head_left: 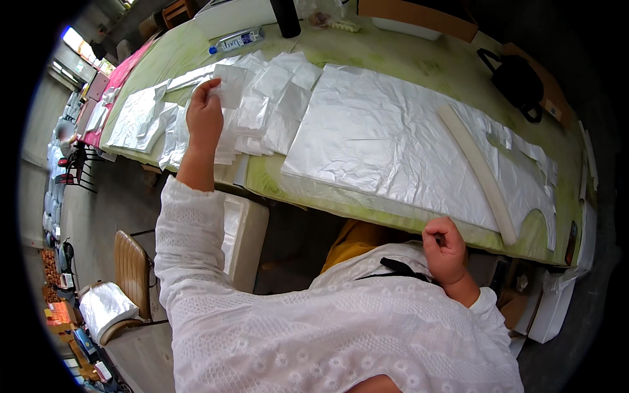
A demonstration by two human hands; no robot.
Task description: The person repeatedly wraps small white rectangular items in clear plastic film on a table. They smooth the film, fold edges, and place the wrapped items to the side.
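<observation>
My left hand (204, 121) is raised over the left part of the table, thumb and fingers pinched on the edge of a thin, translucent folded plastic bag (230, 85). Under and around it lie overlapping folded plastic bags (265, 98) in several small piles. My right hand (444, 249) is curled closed just off the table's front edge, with nothing visible in it. In front of it a wide stack of flat white plastic bags (373, 141) is spread out, their handle cut-outs toward the right. A long pale strip (477, 170) lies across this stack.
The table has a green cover (400, 62). At its back are a water bottle (237, 40), a black cylinder (285, 18), a cardboard box (419, 18) and a black bag (514, 82). A white foam box (246, 242) stands below; a brown chair (132, 272) is at left.
</observation>
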